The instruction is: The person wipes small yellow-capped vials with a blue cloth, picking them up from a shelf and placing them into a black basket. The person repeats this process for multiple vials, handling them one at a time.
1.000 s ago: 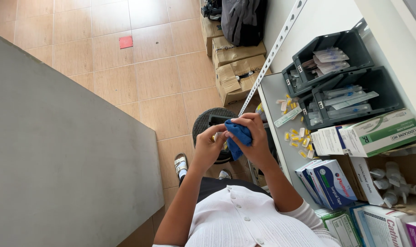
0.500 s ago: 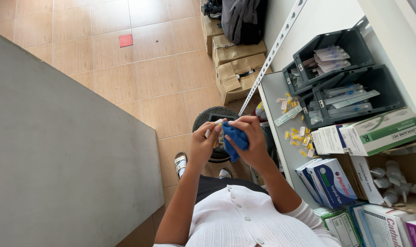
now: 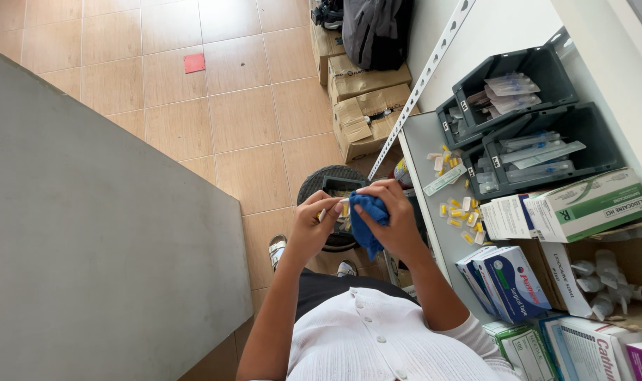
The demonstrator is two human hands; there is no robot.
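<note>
- A blue cloth [image 3: 367, 222] is bunched in the right hand [image 3: 395, 222], held up in front of the person's chest, above the tiled floor [image 3: 250, 127].
- The right hand's fingers are curled closed around the cloth, thumb and fingertips pressing its upper edge.
- The left hand [image 3: 312, 226] sits just to the left, touching the cloth's edge; its thumb and forefinger are pinched on a small pale, thin item [image 3: 337, 206] with a bit of yellow on it. What that item is, the view is too small to say.
- Below the hands, on the floor, stands a round black bin [image 3: 321, 185], partly hidden by them.
- To the right lies a grey shelf [image 3: 423, 141] with small yellow-and-white packets [image 3: 458, 212] scattered on it, near the right hand but apart from it.
- Farther right, dark plastic bins [image 3: 525, 134] hold clear-wrapped supplies, and white and green cartons [image 3: 582, 204] stand beside them.
- Nearer the person, blue-and-white boxes [image 3: 508, 282] lean together.
- At the far end, brown cardboard boxes [image 3: 367, 106] rest on the floor under a dark bag [image 3: 374, 28].
- A grey tabletop [image 3: 88, 240] fills the left side.
</note>
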